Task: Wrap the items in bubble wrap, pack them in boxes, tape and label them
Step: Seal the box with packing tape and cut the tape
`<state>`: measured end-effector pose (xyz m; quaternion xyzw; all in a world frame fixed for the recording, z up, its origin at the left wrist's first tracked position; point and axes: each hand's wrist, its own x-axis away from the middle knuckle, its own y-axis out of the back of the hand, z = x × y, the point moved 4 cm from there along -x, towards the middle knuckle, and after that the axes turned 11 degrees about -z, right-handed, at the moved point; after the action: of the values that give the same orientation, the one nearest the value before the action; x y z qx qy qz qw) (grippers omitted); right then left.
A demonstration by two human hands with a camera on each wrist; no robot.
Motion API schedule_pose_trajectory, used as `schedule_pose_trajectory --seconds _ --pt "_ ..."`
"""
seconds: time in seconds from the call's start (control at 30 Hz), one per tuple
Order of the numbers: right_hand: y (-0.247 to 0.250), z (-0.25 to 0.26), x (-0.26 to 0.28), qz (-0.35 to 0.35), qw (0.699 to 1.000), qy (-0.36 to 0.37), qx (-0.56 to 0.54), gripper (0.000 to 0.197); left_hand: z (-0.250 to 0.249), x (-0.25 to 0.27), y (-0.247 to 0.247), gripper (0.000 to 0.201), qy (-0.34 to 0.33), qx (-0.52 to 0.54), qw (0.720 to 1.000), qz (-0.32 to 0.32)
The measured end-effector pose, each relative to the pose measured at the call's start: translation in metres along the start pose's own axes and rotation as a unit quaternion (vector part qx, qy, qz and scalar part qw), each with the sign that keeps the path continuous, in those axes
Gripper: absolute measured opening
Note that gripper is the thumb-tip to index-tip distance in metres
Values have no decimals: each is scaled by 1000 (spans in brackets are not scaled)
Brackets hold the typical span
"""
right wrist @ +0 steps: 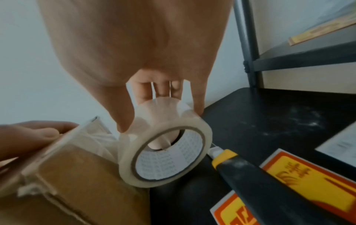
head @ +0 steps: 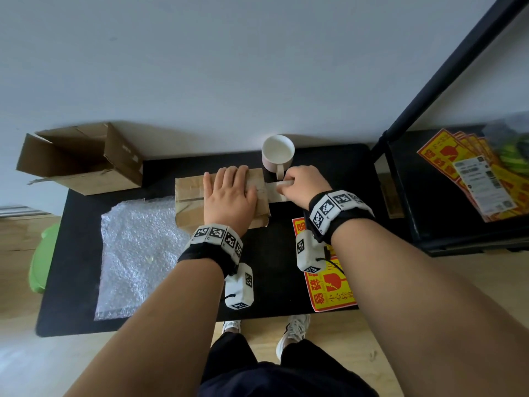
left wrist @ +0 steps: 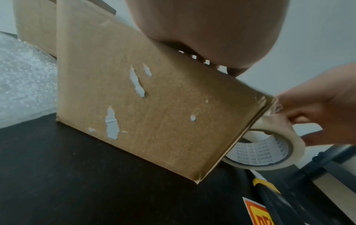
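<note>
A plain white wall (head: 200,67) rises behind a black table (head: 74,253) pushed close against it. The floor (head: 17,282) is pale wood, brighter towards the lower left. To the right stands a black shelf unit (head: 446,233), its dark post (head: 446,67) slanting up along the wall. The light is soft and even, with dim shadows under the table's far edge.

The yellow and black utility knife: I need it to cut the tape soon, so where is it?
The yellow and black utility knife lies on the black table, right of the closed cardboard box, just beyond the clear tape roll, beside the red-and-yellow sticker.
</note>
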<state>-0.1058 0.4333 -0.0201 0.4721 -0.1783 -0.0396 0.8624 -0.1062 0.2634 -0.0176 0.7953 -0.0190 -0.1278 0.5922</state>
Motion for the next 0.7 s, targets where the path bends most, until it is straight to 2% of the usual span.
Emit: schedule_pose_trajectory --seconds 0.2,0.47,0.53,0.63,0.7 --pt "-4 8 -10 18 1000 0 16 12 7 3 3 48 26 -5 1000 -15" --pt "-11 25 -14 -6 1000 6 20 2 15 6 6 47 53 6 998 -18" --pt "-10 26 -15 -6 1000 11 5 11 17 6 7 48 61 10 998 -20" --pt "-3 19 -12 -37 999 10 -38 36 15 4 10 57 68 -6 998 -17" --pt "4 10 -8 -60 995 0 -85 38 12 1 10 67 81 -21 996 -3"
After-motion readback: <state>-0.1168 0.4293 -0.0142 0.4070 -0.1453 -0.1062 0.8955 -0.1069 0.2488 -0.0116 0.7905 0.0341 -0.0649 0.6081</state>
